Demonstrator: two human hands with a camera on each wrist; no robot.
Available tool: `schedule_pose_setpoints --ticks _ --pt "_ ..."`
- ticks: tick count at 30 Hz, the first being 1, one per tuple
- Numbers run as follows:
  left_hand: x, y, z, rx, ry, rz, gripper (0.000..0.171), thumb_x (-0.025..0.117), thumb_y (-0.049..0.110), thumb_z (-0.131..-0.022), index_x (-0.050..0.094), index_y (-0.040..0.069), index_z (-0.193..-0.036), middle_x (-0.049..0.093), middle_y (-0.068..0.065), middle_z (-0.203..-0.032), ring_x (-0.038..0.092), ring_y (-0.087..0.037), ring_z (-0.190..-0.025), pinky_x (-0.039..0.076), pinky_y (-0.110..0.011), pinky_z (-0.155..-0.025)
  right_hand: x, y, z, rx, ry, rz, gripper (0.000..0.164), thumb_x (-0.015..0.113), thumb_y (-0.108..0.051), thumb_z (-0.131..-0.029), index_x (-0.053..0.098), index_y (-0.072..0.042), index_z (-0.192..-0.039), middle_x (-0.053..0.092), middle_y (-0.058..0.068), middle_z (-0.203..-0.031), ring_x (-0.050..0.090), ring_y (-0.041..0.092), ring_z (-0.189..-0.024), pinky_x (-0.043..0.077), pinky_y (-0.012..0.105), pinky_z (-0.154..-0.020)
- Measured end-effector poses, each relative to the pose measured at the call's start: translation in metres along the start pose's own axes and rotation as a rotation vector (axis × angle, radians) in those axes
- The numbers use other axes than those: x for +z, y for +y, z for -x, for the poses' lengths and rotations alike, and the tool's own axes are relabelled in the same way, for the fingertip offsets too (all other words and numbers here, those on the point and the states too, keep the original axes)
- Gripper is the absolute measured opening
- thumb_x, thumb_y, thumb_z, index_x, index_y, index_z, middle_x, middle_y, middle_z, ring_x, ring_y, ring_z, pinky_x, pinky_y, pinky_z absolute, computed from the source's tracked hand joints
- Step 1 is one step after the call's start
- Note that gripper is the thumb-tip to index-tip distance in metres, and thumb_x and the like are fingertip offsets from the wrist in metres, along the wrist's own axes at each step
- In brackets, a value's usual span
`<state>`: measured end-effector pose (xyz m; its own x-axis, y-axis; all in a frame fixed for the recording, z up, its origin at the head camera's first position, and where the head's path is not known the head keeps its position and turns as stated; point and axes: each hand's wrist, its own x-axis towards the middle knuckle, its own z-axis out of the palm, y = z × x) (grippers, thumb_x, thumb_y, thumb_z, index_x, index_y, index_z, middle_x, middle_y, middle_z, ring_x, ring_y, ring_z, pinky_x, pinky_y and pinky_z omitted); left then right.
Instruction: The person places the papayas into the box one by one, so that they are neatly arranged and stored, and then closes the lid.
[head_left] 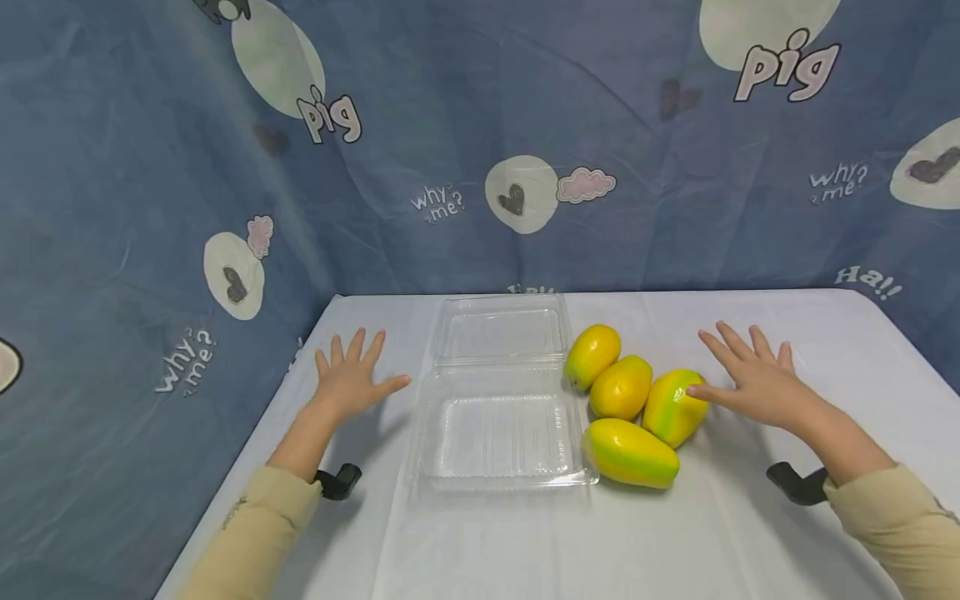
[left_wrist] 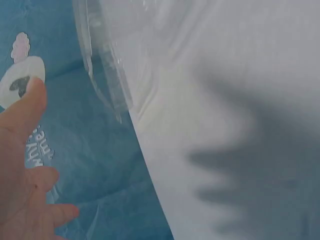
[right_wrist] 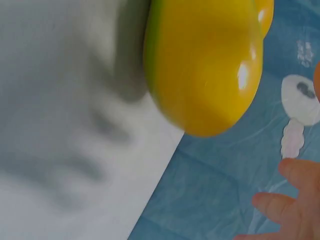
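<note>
1. Lettering first: the blue backdrop cloth point(head_left: 450, 100) reads "pig" at upper left and upper right, "why me?" at left, centre and right, and "Ha!!" at far right, with another "Ha!!" cut off by the table's back edge.
2. Now the container: a clear plastic box point(head_left: 495, 433) lies wide open on the white-covered table point(head_left: 487, 550), its lid point(head_left: 502, 329) folded back towards the cloth, the ribbed floor in plain sight.
3. All four fruits sit outside it, bunched along its right side, yellow with touches of green: the back fruit point(head_left: 592, 357) by the hinge, the middle fruit point(head_left: 621, 387) just beside it, the right-hand fruit point(head_left: 675, 408), and the front fruit point(head_left: 632, 452) at the box's near right corner. Whether that one touches the rim, I cannot tell.
4. Over to my left hand point(head_left: 347, 385): fingers fanned wide, thumb out towards the box, hanging above the table and holding nothing, its shadow on the white below.
5. And my right hand point(head_left: 765, 389): fingers spread wide too, holding nothing. From above, my thumb overlaps the right-hand fruit; the right wrist view shows a gap between them.
</note>
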<state>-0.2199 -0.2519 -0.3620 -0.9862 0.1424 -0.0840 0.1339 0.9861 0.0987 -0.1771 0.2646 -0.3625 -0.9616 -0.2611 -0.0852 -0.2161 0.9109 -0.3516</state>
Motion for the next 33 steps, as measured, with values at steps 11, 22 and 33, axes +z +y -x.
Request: schedule_pose_setpoints --ticks 11,22,33 --pt "0.014 0.011 0.014 0.076 -0.037 0.278 0.089 0.052 0.053 -0.086 0.009 0.005 -0.147 0.002 -0.03 -0.148 -0.006 -0.058 -0.129 0.001 -0.071 -0.097 0.012 -0.028 0.02 -0.076 0.079 0.015 0.091 0.058 -0.056 -0.081 0.018 -0.006 -0.146 0.011 0.027 -0.148 0.016 0.056 -0.127 0.022 0.07 -0.091" --pt "0.031 0.009 0.012 0.083 -0.228 0.8 0.088 0.061 0.034 -0.087 -0.001 0.019 -0.149 -0.002 -0.018 -0.152 0.011 -0.045 -0.136 0.021 -0.063 -0.101 0.043 -0.061 0.039 -0.213 0.158 -0.048 0.078 0.067 -0.044 -0.078 0.036 -0.005 -0.138 0.029 0.021 -0.143 0.038 0.045 -0.121 0.04 0.059 -0.086" --pt "0.047 0.009 -0.002 0.084 -0.271 1.169 0.087 0.061 0.014 -0.085 0.002 0.017 -0.149 0.012 -0.02 -0.15 0.031 -0.04 -0.13 0.036 -0.047 -0.099 0.067 -0.077 0.04 -0.324 0.221 0.009 0.069 0.077 -0.032 -0.07 0.049 -0.009 -0.129 0.05 0.016 -0.125 0.052 0.034 -0.106 0.048 0.048 -0.081"
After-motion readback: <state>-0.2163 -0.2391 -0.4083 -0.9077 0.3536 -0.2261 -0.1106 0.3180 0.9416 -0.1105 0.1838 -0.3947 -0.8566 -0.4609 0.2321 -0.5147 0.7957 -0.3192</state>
